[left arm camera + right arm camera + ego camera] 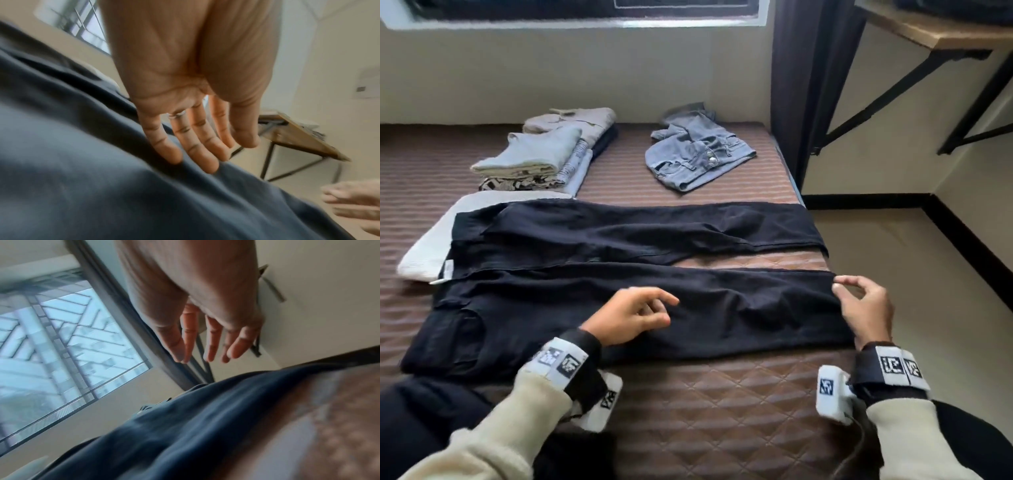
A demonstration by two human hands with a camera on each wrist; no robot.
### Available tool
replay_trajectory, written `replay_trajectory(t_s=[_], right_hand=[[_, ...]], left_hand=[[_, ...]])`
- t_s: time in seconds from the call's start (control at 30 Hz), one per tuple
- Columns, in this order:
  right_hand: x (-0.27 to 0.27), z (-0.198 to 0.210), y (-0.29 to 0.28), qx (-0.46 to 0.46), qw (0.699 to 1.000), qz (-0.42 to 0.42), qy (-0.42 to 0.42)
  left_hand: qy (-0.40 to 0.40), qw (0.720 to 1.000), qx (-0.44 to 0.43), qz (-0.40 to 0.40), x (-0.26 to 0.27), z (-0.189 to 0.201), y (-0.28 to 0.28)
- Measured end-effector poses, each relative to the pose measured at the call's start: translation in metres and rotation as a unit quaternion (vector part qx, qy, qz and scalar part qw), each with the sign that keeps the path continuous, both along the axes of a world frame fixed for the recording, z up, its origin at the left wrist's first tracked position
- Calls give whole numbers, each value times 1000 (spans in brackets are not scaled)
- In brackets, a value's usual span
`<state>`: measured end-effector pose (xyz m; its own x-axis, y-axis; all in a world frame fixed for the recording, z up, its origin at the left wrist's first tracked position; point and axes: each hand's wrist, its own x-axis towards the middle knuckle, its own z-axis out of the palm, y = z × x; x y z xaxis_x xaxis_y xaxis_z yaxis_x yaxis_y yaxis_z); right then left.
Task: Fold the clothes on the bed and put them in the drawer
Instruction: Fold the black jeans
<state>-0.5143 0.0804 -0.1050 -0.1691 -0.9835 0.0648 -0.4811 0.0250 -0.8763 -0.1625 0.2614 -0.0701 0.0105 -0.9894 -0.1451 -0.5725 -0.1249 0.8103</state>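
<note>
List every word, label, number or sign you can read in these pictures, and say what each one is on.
No text can be read in any view.
Black-and-white square marker patterns on the wrist bands: coded blocks, not words.
Small white tag at the waist of the black trousers: too small to read.
Black-and-cream patterned folded cloth in the stack: a print, no legible letters.

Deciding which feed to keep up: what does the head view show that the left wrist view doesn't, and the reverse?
Head only: the folded clothes stack, the crumpled light-blue denim jacket and the brown quilted mattress.
Left wrist only: the left hand from the palm side, its straight fingers touching the cloth.
Both: the black trousers, both hands, and the wooden wall shelf.
</note>
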Motion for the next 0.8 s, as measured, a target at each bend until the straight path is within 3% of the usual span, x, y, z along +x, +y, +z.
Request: replay_trajectory(t_s=[0.17, 0.3, 0.4, 0.53, 0.63, 0.8], right_hand=[[67, 38, 13, -55, 982, 182, -15], [126, 66, -6, -77, 965, 250, 29], [170, 73, -41, -82, 954, 273, 88], [228, 59, -94, -65, 929, 298, 212], [267, 47, -121, -24, 897, 343, 278], [305, 26, -149, -5, 804, 445, 394]], left_hand=[[-78, 971, -82, 212, 120, 51, -5], [-229, 923, -62, 305, 221, 81, -8], [-279, 893, -16, 353, 265, 93, -8], [-324, 896, 38, 300, 296, 87, -18], [-328, 909, 28, 255, 315, 68, -30], [-284, 925, 96, 233, 349, 36, -49]])
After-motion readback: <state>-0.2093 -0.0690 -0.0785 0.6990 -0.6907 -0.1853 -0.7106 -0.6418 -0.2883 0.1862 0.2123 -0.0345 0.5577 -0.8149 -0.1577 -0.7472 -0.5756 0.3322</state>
